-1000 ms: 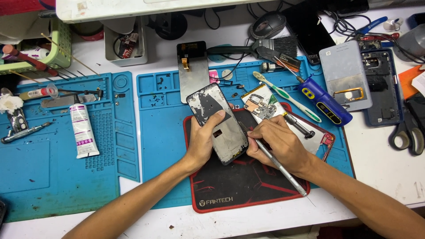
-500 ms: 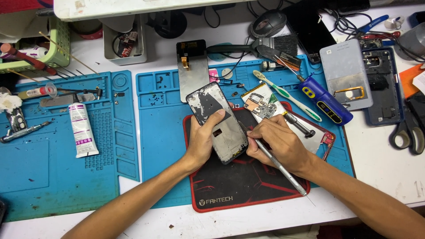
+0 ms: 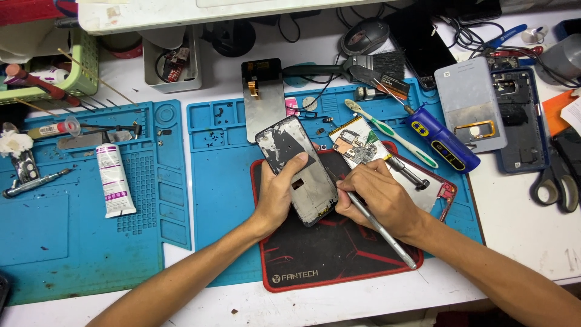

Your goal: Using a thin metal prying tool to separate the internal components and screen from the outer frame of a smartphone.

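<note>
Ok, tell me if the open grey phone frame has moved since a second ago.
No. The open grey phone frame sits at the same spot over the black mat's upper-left corner.

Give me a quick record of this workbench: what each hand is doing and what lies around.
Left hand: left hand grips an opened phone frame, tilted up off the black pad
Right hand: right hand holds a metal tool, tip at the frame's edge
Under the pad: blue mat
Behind the hands: circuit board, toothbrush, blue screwdriver
Far left: white tube
Far right: scissors
</note>
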